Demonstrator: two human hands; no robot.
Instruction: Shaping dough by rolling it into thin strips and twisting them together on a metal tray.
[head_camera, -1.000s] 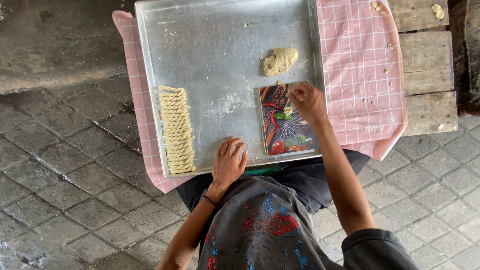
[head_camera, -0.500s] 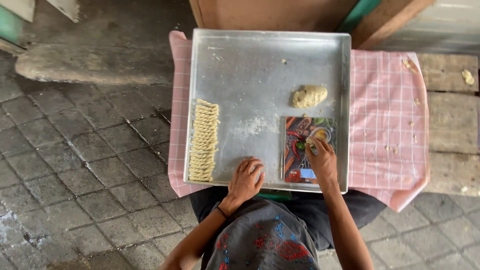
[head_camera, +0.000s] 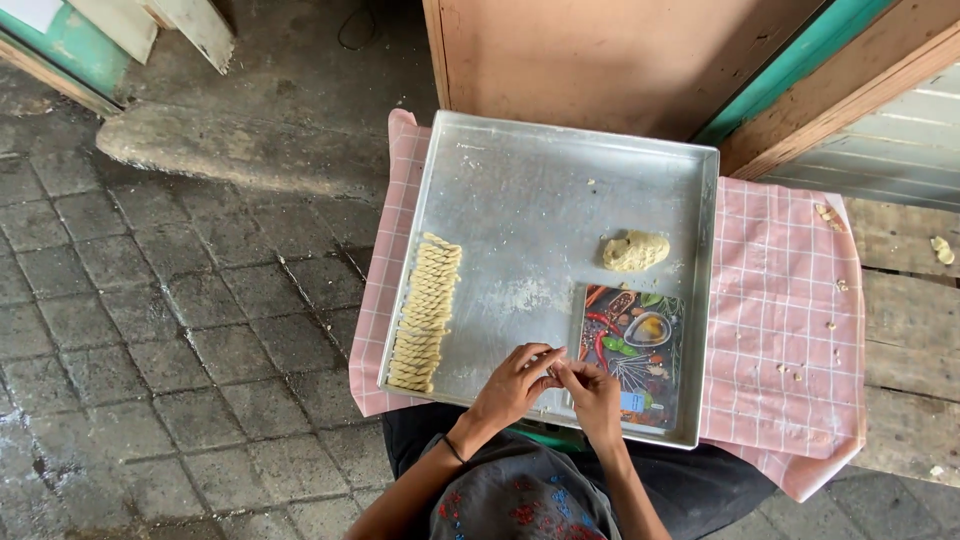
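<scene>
Your left hand (head_camera: 515, 385) and right hand (head_camera: 592, 392) meet at the metal tray's (head_camera: 520, 190) six o'clock edge, fingertips pinched on a small dough piece (head_camera: 553, 377), apparently shaping it. The finished piece would belong with the twisted dough row (head_camera: 426, 312) at nine o'clock.

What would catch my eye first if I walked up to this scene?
Probably the big metal tray lying on a pink checked cloth, with a neat row of twisted dough sticks down its left side. Near its front edge the left hand and right hand meet, fingertips together, beside a colourful printed board and a dough lump.
</scene>
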